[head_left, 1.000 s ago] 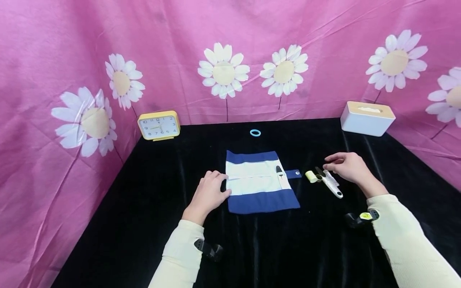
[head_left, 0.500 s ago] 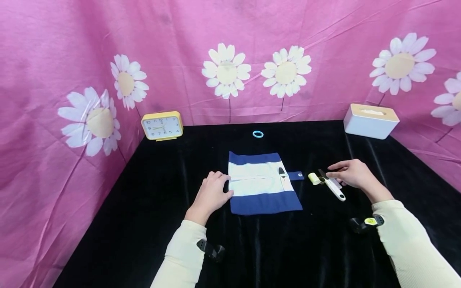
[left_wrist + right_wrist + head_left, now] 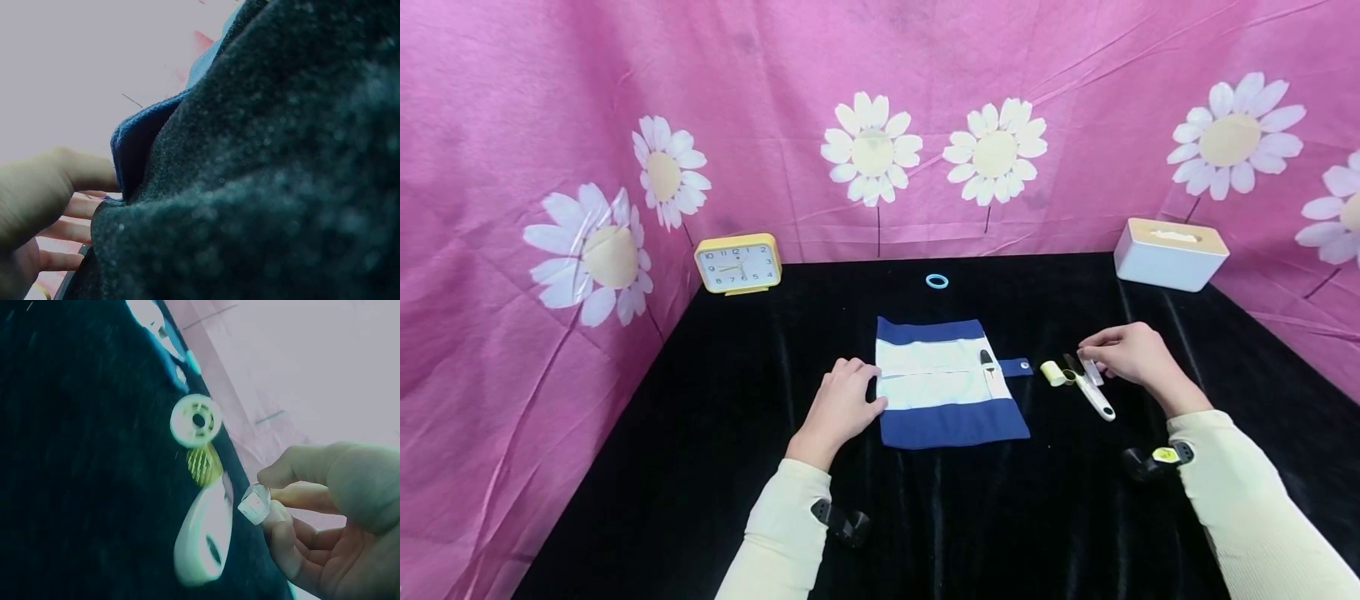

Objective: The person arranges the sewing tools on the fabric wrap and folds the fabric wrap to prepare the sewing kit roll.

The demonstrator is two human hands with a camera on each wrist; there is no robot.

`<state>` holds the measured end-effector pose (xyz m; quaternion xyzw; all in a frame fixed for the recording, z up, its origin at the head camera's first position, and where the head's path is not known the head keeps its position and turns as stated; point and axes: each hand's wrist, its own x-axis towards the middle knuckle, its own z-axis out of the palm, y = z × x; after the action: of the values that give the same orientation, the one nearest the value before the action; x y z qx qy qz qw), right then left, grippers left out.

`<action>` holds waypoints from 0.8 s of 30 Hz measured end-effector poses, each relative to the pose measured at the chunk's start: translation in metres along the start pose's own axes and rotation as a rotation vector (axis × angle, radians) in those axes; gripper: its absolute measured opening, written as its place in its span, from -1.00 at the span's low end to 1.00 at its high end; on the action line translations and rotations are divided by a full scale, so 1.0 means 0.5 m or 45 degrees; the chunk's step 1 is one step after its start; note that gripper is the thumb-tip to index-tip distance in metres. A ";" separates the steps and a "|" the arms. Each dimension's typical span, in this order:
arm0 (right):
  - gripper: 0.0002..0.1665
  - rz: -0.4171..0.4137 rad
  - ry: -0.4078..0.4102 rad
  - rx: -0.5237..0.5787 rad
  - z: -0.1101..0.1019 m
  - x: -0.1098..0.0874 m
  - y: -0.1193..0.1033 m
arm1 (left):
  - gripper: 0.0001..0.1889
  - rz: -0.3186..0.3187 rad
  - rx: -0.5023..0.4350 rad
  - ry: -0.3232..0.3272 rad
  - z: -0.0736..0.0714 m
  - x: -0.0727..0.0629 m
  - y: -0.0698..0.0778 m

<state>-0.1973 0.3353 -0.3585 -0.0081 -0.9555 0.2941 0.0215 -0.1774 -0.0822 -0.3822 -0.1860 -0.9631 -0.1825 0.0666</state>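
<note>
A blue and white fabric pouch [image 3: 934, 387] lies unfolded on the black cloth. My left hand [image 3: 842, 404] rests at its left edge, thumb and fingertips touching the fabric. In the left wrist view the thumb meets the blue edge [image 3: 134, 140]. My right hand [image 3: 1131, 354] pinches a small clear-and-white narrow case [image 3: 255, 505] between thumb and fingers. Beside it lie a white-handled cutter [image 3: 1099, 402] with a dark blade, a gold thimble [image 3: 204, 465], and a pale yellow thread spool [image 3: 1052, 372]. A small dark-tipped tool [image 3: 987, 360] sits in the pouch's right side.
Behind the pouch lies a light blue ring [image 3: 937, 281]. A yellow clock [image 3: 739, 263] stands back left, and a white tissue box [image 3: 1171, 255] back right. The pouch's snap strap [image 3: 1017, 367] points right. A pink flowered curtain [image 3: 760, 125] hangs behind.
My right hand has closed its fingers on the small narrow case and lifted slightly, shifting the case beside the cutter. My left hand has stayed at the pouch edge.
</note>
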 end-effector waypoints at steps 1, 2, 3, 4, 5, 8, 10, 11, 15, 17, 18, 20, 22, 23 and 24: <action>-0.64 -0.005 0.004 0.012 0.001 0.002 -0.006 | -0.58 -0.002 0.000 -0.002 0.000 0.000 0.000; -0.64 -0.007 0.008 0.019 0.002 0.004 -0.014 | -0.57 -0.004 -0.002 -0.005 0.001 0.000 0.000; -0.64 -0.010 0.009 0.022 0.004 0.006 -0.022 | -0.57 -0.007 -0.004 -0.009 0.001 0.000 0.000; -0.64 -0.013 0.009 0.025 0.006 0.009 -0.031 | -0.57 -0.007 -0.005 -0.012 0.001 0.000 -0.001; -0.64 -0.017 0.006 0.029 0.009 0.012 -0.040 | -0.57 -0.007 -0.007 -0.014 0.001 0.000 -0.001; -0.65 -0.026 -0.004 0.056 0.021 0.022 -0.074 | -0.57 -0.010 -0.007 -0.010 0.001 0.001 -0.001; -0.66 -0.033 -0.012 0.076 0.033 0.030 -0.097 | -0.57 -0.011 -0.005 -0.003 0.002 0.001 -0.003; -0.67 -0.035 -0.017 0.089 0.039 0.034 -0.108 | -0.57 -0.012 -0.006 -0.001 0.002 0.002 -0.003; -0.70 -0.040 -0.029 0.131 0.065 0.045 -0.146 | -0.57 -0.013 -0.005 -0.007 0.004 0.002 -0.005; -0.71 -0.037 -0.033 0.143 0.077 0.050 -0.161 | -0.57 -0.013 -0.007 -0.009 0.005 0.002 -0.005; -0.72 -0.038 -0.031 0.143 0.084 0.053 -0.167 | -0.57 -0.013 -0.006 -0.008 0.005 0.002 -0.005; -0.73 -0.041 -0.020 0.132 0.096 0.058 -0.179 | -0.58 -0.012 -0.005 -0.005 0.006 0.002 -0.005; -0.74 -0.042 -0.001 0.129 0.108 0.064 -0.191 | -0.58 -0.012 -0.007 -0.006 0.006 0.003 -0.004; -0.74 -0.042 0.008 0.134 0.114 0.067 -0.195 | -0.58 -0.012 -0.007 -0.006 0.006 0.003 -0.004; -0.75 -0.045 0.019 0.133 0.119 0.069 -0.200 | -0.58 -0.010 -0.002 -0.006 0.006 0.003 -0.004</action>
<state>-0.2349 0.2200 -0.3503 0.0080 -0.9386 0.3432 0.0341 -0.1796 -0.0826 -0.3855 -0.1826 -0.9639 -0.1830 0.0636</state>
